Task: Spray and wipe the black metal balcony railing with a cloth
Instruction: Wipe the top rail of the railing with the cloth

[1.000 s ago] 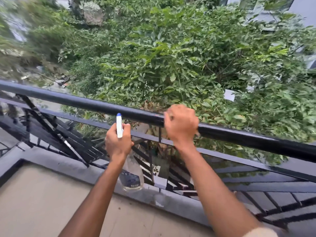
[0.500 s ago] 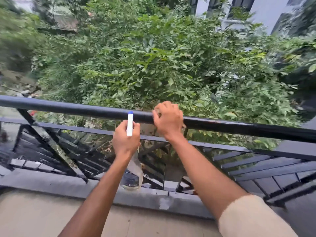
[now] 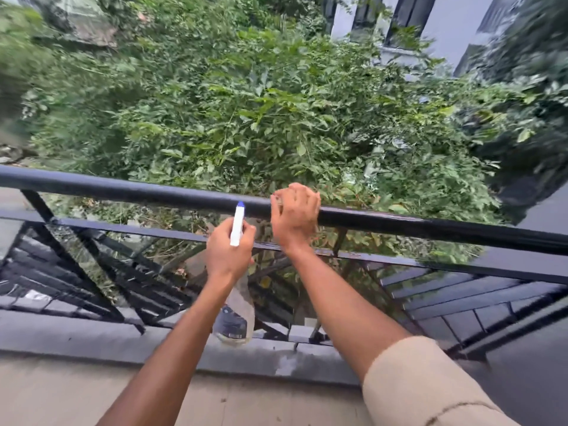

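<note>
A person stands at a black metal balcony railing, seen from above through a head-worn camera. The left hand (image 3: 229, 256) is clenched around the neck of a clear spray bottle (image 3: 235, 318). The bottle's white, blue-tipped nozzle (image 3: 237, 224) points up at the top rail (image 3: 123, 187) from just below it. The right hand (image 3: 295, 213) lies on that rail close by, fingers curled over it. A pale scrap at the fingertips is probably the cloth (image 3: 277, 199); the rest is hidden beneath the hand.

With the nozzle so near the right hand, a spray would likely wet the fingers rather than the metal. The cloth sits over open air, so a loosened hold could drop it into the dense foliage (image 3: 246, 118) below.

Slanted bars (image 3: 92, 272) fill the railing beneath the rail, above a grey ledge (image 3: 92, 336) with a pale patch (image 3: 284, 365). A white building (image 3: 445, 32) stands beyond. Nothing blocks the rail itself.
</note>
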A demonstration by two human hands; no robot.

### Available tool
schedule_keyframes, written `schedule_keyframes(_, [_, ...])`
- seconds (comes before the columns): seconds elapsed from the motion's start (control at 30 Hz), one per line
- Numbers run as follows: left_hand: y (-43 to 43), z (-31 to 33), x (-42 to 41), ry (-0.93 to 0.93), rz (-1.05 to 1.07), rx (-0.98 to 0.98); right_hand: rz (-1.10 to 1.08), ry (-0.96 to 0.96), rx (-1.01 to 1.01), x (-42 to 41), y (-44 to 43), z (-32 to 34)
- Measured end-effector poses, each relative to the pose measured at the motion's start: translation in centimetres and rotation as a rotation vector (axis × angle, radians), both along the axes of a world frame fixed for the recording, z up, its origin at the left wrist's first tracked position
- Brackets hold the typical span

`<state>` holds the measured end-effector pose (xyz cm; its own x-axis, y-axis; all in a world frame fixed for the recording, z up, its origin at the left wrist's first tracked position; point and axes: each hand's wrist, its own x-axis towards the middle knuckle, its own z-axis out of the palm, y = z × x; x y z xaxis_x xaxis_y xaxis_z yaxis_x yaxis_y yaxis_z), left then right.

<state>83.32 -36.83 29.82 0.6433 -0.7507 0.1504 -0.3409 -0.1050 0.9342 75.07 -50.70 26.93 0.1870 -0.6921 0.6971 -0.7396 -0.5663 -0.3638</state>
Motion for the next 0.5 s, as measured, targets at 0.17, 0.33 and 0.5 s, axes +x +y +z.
schedule_keyframes(0.17, [0.0,0.4,-0.2,0.071,-0.057,-0.035,-0.167,-0.097,-0.105,-8.0,-2.4,-1.9])
schedule_keyframes(0.33, [0.3,0.1,0.2,0.066,-0.02,-0.032,-0.284,-0.177,0.03,-6.0,-2.3,-0.9])
schedule_keyframes(0.5, [0.0,-0.9,0.4,-0.007,-0.025,-0.005,0.045,-0.044,0.074,1.7,0.5,1.3])
